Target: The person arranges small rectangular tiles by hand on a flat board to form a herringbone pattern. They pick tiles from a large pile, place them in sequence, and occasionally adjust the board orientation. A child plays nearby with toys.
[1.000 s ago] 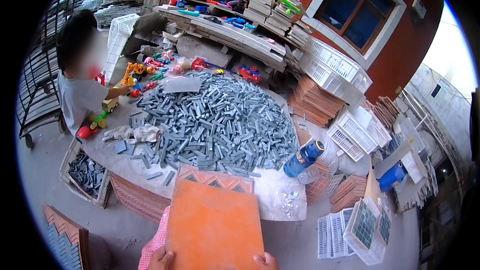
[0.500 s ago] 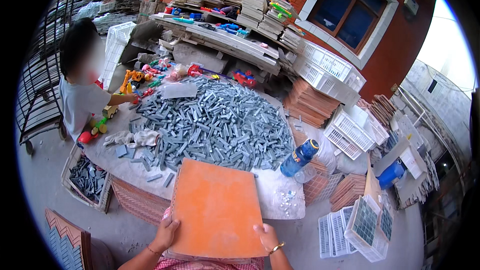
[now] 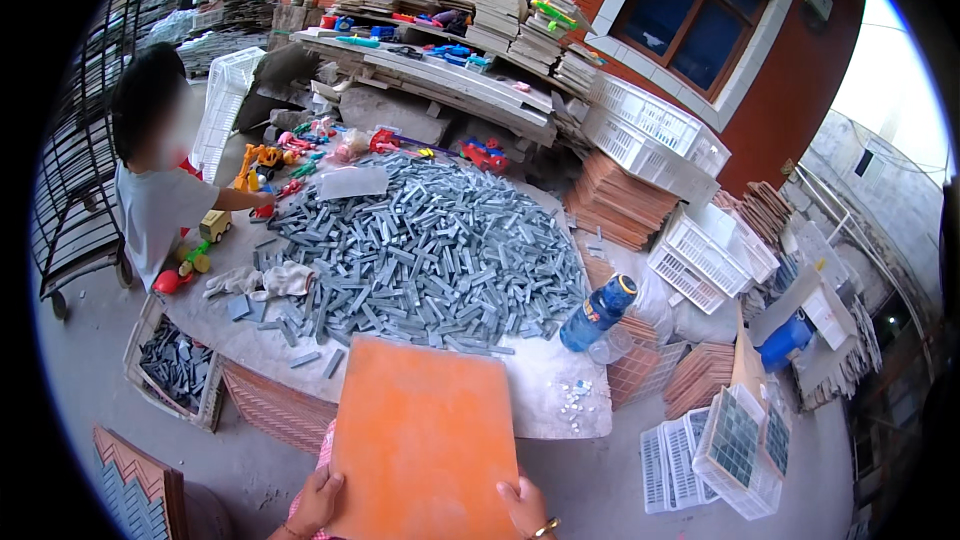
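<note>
A flat orange board (image 3: 425,437), roughly square, is held in front of me by its two side edges. My left hand (image 3: 318,500) is closed on its lower left edge, thumb on top. My right hand (image 3: 523,507) grips the lower right edge, with a bracelet at the wrist. The board's far edge reaches over the near side of the table (image 3: 560,410). Beyond it lies a big heap of small grey-blue tile strips (image 3: 430,250). The undersides of the board and my fingers beneath it are hidden.
A blue bottle (image 3: 598,313) stands right of the heap; white gloves (image 3: 262,280) lie left. A person (image 3: 165,170) at the left reaches toward toys (image 3: 262,162). Crates (image 3: 740,450) with tile sheets sit lower right, a crate of strips (image 3: 175,360) lower left.
The orange board has come lower and slightly left, with both my hands still on it. The person at the left keeps a hand near the toys.
</note>
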Available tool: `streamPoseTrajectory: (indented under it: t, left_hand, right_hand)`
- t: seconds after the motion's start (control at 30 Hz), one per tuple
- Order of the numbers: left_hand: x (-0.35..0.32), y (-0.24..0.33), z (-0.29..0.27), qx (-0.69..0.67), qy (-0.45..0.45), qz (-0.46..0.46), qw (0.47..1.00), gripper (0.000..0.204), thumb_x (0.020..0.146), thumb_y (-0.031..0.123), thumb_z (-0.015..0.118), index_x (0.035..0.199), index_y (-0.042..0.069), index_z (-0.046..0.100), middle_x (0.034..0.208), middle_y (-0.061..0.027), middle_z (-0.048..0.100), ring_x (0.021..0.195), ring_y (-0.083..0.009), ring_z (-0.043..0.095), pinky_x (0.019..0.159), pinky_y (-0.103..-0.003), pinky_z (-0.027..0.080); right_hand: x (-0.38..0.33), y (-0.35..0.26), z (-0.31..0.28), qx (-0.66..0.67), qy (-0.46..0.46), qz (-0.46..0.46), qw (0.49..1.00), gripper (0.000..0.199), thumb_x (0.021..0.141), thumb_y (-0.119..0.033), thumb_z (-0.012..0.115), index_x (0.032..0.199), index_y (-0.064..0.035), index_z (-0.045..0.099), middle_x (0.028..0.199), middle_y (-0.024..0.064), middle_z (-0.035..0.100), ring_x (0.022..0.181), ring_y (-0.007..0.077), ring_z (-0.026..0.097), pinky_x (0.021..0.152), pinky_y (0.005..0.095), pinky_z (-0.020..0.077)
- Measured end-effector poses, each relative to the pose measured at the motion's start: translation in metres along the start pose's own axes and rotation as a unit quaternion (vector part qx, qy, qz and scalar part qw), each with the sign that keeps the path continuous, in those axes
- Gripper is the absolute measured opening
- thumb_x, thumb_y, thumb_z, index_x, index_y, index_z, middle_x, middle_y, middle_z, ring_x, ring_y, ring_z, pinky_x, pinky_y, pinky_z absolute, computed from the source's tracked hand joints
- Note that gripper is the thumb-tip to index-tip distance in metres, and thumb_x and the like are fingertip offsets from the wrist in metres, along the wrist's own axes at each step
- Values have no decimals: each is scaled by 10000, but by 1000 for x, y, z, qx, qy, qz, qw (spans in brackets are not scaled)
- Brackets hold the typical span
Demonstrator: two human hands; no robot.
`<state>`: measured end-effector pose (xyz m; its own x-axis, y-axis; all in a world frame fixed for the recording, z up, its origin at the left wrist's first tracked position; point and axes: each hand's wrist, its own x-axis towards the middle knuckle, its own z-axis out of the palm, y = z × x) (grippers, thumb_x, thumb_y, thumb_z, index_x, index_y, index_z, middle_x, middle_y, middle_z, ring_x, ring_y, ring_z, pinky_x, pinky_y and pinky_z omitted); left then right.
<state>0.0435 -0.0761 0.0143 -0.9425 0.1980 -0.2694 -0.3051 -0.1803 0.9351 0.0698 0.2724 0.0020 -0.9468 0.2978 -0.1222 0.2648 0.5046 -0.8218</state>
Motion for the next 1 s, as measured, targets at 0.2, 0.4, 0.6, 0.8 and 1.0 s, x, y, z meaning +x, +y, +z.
streamPoseTrajectory:
  t: [0.2,0.4,0.6,0.8,1.0]
  left_hand:
    - [18,-29,-7,153,88,70,982,309,916,216,470,940,-82,549,814,-119,630,759,-168,588,674,-322,469]
    - [21,-11,-9,551,119,53,824,413,887,346,469,750,-31,568,707,-267,593,669,-413,587,596,-493,461]
    - [24,-3,-2,637,115,59,760,416,869,392,477,739,22,614,648,-202,611,604,-373,603,560,-483,472]
    - [40,30,-12,703,107,49,701,330,795,341,584,803,12,612,667,-181,616,614,-372,601,571,-454,477]
    - [135,50,14,516,140,335,776,381,771,157,601,1096,-28,526,1095,-210,574,1057,-341,530,894,-409,429]
  right_hand:
    - [22,10,13,-150,21,-31,988,435,821,-375,583,978,29,607,816,175,651,767,306,634,714,379,483]
    - [21,-37,5,-298,-105,72,946,608,859,-525,440,964,51,605,900,257,629,861,397,610,775,459,470]
    - [32,-46,-1,-333,-148,31,931,621,867,-551,398,925,15,645,967,253,624,903,405,600,794,465,470]
    - [54,-68,-16,-403,-150,40,902,494,843,-515,472,909,-69,676,952,192,645,927,379,598,811,439,469]
    - [144,-90,4,-277,-32,-161,947,412,864,-363,511,1123,-48,565,1143,166,577,1073,329,534,903,417,424]
